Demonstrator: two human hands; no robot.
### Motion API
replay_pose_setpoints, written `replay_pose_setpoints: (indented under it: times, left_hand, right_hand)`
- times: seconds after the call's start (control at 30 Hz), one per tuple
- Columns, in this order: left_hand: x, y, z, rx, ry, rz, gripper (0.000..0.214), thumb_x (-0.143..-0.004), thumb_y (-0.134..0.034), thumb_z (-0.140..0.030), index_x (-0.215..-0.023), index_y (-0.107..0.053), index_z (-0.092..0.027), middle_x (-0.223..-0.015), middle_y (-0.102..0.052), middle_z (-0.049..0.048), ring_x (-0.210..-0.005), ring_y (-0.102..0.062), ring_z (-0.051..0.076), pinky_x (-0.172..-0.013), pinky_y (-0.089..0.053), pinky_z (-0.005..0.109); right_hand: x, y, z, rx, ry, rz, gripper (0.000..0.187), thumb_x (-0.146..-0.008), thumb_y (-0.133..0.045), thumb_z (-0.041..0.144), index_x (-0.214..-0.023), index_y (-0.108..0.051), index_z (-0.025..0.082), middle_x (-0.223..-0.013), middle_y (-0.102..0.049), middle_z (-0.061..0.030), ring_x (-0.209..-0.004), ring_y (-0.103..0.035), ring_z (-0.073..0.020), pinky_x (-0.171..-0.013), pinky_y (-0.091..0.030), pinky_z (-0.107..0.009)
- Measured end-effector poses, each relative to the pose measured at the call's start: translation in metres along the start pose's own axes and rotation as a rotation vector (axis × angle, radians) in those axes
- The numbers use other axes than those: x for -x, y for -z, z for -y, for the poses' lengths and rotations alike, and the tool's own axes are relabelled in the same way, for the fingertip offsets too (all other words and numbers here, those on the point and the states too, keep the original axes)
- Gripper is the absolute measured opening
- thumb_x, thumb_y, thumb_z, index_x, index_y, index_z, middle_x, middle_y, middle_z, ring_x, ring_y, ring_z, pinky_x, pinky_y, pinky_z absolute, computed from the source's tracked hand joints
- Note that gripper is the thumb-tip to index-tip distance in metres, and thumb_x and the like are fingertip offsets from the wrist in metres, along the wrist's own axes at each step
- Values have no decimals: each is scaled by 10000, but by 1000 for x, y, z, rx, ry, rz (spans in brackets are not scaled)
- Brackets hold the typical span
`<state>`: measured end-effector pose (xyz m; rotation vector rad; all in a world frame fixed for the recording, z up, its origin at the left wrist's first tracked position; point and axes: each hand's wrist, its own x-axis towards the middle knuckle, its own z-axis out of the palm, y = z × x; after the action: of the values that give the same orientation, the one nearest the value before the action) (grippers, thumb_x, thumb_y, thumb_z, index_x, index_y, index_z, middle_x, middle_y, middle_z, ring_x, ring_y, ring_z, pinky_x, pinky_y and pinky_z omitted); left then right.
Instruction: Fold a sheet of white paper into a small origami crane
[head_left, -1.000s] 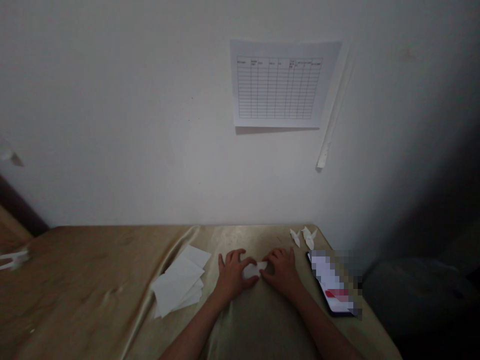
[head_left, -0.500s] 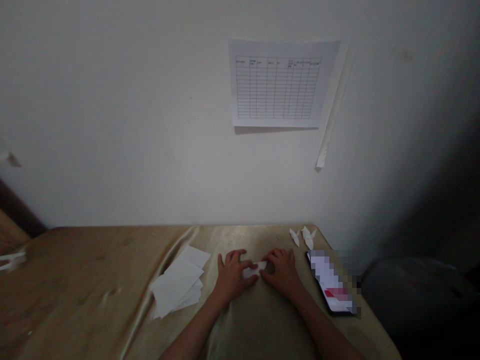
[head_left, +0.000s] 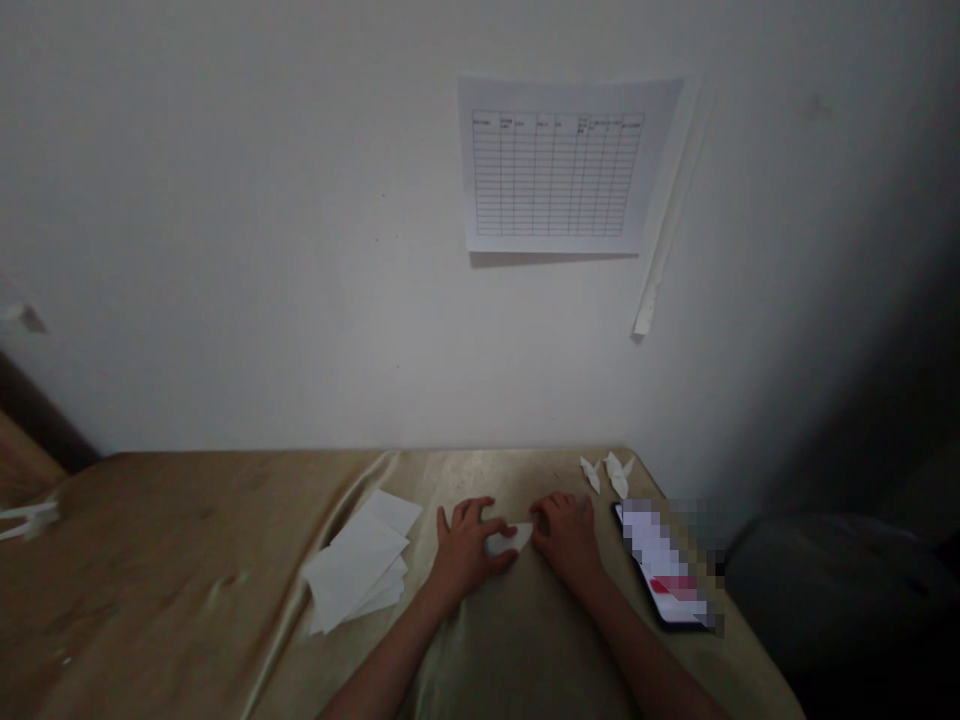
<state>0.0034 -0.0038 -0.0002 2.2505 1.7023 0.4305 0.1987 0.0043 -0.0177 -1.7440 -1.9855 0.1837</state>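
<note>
A small folded white paper [head_left: 508, 541] lies on the tan tablecloth [head_left: 225, 560] between both my hands. My left hand [head_left: 463, 552] rests on its left part, fingers bent and pressing it down. My right hand [head_left: 566, 535] touches its right tip with curled fingers. Just to the left lies a loose stack of white paper sheets [head_left: 360, 575].
Two or three small folded paper figures [head_left: 609, 473] sit at the table's far right corner. A phone [head_left: 661, 565] with a lit screen lies at the right edge. A printed table sheet [head_left: 559, 170] hangs on the white wall. A dark seat [head_left: 832, 590] stands to the right.
My right hand has drawn back slightly to the right, so the paper's right end now shows as a point. The left hand stays on the paper.
</note>
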Motion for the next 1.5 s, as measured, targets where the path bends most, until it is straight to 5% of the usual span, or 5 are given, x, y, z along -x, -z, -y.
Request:
replay_pose_setpoints:
  times: [0.6,1.07,1.5]
  left_hand:
    - [0,-2,1,-19,-11,-19,219,-856,-686,-451,-1069,-725,-486,-1481,-499,-29,-1426,-347,315,-1149,-47,742]
    - [-2,-3,9,-64,-8,-1,212,-878,-666,-473,-1071,-713,-546,-1514,-467,-36,-1449,-289,367,-1086,-52,812]
    - [-2,-4,11,-80,-9,-9,232,-871,-667,-484,-1090,-703,-550,-1519,-462,-36,-1450,-289,366,-1083,-43,818]
  right_hand:
    - [-3,-2,-17,-86,34,-9,205,-932,-475,203,-957,-670,262,-1078,-695,-28,-1120,-567,-243,-1129,-167,-583]
    - [-3,2,-13,-76,18,35,137,-848,-621,280,-968,-686,271,-1126,-668,-35,-1174,-528,-269,-1139,-149,-557]
    - [-2,7,-4,-71,2,115,421,-705,-756,483,-1060,-675,273,-1181,-618,-66,-1218,-498,-315,-1163,-109,-558]
